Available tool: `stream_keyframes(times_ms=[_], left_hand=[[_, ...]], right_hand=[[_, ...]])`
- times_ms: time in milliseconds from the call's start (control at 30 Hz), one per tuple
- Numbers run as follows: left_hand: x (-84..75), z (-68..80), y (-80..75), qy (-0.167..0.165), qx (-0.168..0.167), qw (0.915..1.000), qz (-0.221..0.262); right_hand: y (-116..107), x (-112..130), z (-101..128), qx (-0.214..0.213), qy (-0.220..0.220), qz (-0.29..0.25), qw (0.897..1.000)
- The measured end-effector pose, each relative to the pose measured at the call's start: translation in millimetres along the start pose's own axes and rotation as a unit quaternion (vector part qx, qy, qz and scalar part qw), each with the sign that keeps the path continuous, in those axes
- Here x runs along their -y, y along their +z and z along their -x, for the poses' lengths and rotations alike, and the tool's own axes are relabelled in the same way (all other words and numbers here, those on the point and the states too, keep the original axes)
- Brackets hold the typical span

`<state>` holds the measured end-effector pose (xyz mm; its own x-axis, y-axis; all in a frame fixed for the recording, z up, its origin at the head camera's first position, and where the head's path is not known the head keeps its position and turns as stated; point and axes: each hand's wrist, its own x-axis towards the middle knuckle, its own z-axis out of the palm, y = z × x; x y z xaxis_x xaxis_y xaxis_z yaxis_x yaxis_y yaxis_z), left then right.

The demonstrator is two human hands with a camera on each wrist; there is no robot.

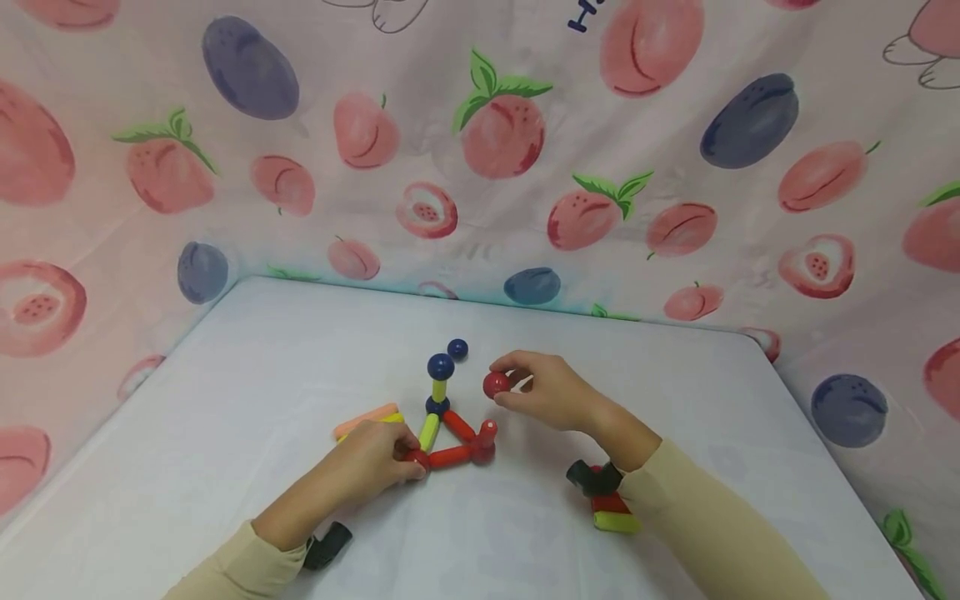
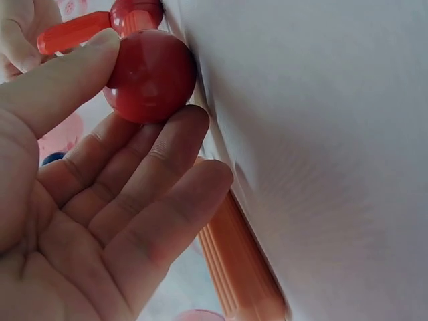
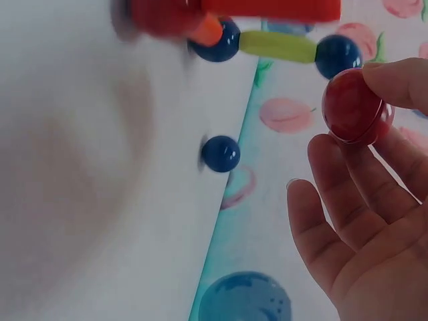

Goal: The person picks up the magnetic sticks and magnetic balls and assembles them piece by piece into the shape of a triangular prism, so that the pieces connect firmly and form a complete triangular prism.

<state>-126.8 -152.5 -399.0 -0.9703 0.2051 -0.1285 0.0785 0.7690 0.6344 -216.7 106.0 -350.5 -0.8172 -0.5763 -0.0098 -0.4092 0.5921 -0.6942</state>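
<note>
A flat triangle of toy rods and balls lies on the table. My left hand [image 1: 372,457] pinches the red ball [image 2: 152,77] at its near left corner. From there a yellow-green rod [image 1: 429,433] runs to a blue ball [image 1: 437,406], and a red rod [image 1: 450,457] runs to another red ball [image 1: 483,452]. A second red rod [image 1: 459,426] makes the third side. Upright on the blue ball stands a yellow rod [image 1: 439,390] capped by another blue ball [image 1: 441,367]. A short red rod [image 1: 488,432] rises from the right corner. Above the table, my right hand [image 1: 551,392] holds a separate red ball [image 3: 352,105].
One loose blue ball [image 1: 457,349] sits behind the build. An orange rod [image 1: 367,419] and a yellow rod [image 1: 393,417] lie beside the left hand. Under the right wrist are a dark red rod [image 1: 611,504] and a yellow-green rod [image 1: 617,522]. Fruit-patterned cloth [image 1: 487,208] hangs behind.
</note>
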Motion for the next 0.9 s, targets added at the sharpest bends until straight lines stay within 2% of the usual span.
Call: stream_keyframes(times_ms=[600, 900], left_hand=[[-0.8, 0.5, 0.4, -0.001, -0.005, 1.0, -0.004], [-1.3, 0.7, 0.6, -0.003, -0.004, 1.0, -0.004]], right_hand=[[11, 10, 22, 0.002, -0.069, -0.01, 0.998], [16, 8, 25, -0.001, -0.075, 0.0, 0.997]])
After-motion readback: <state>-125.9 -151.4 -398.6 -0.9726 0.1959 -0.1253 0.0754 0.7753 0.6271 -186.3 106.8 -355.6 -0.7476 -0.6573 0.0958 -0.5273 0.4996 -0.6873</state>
